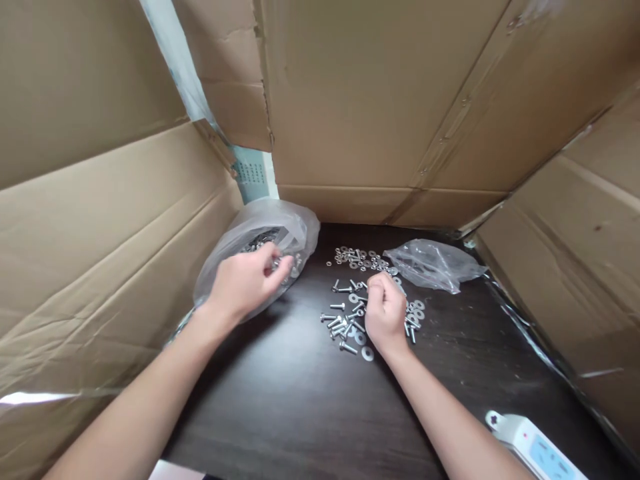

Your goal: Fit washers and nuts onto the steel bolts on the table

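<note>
My left hand (pixel 253 277) is over the mouth of a clear plastic bag (pixel 235 237) that holds metal hardware. Its thumb stands apart from the bent fingers, and I see nothing held between them. My right hand (pixel 385 310) is closed in a fist at the right of a loose pile of hex bolts (pixel 341 327); whatever it may hold is hidden. Flat washers (pixel 367 353) lie among the bolts, with more washers (pixel 416 308) just right of the fist. Behind it, small nuts (pixel 341 257) are scattered with some washers.
A crumpled clear plastic bag (pixel 433 263) lies at the back right of the dark tabletop (pixel 295 400). Cardboard walls (pixel 370 100) enclose the left, back and right. A white power strip (pixel 535 443) sits at the lower right, near my right forearm.
</note>
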`<state>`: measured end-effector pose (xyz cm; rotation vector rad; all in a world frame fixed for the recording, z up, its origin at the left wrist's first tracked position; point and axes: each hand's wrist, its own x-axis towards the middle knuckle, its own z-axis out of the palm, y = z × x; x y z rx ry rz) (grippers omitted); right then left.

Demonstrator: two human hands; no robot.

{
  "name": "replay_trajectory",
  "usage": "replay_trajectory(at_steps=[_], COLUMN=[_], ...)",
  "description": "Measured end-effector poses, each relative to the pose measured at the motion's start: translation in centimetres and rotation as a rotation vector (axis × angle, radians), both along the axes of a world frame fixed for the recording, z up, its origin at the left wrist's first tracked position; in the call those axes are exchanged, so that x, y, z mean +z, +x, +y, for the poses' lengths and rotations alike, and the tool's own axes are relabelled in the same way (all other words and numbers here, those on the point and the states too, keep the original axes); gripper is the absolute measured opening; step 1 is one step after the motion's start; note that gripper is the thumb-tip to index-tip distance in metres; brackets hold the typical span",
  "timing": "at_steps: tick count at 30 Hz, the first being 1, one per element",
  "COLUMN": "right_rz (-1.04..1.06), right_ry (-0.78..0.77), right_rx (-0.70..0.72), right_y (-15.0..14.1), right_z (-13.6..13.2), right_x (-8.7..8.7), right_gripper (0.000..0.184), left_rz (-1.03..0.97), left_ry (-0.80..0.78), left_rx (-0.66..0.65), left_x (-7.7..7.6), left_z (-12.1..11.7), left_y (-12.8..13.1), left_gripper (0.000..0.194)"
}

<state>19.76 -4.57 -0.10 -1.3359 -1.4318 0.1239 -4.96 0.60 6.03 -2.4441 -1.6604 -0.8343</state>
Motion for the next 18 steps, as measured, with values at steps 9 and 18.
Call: replay_trajectory(at_steps=[9, 18], right_rz=[-0.097, -0.042], right_ry=[0.030, 0.045], right_rx=[-0.148, -0.055], right_y=[-0.3, -1.0], right_z=[-0.2, -0.4], right_x=[0.4, 0.3], right_gripper=[0.053, 0.050], left_rz=[0.111, -0.032], left_ry=[-0.077, 0.018], left_rx=[0.290, -0.609], left_x=[0.4, -2.7], left_z=[2.0, -1.7], left_y=[-2.4, 3.9], left_gripper=[0.030, 0.020])
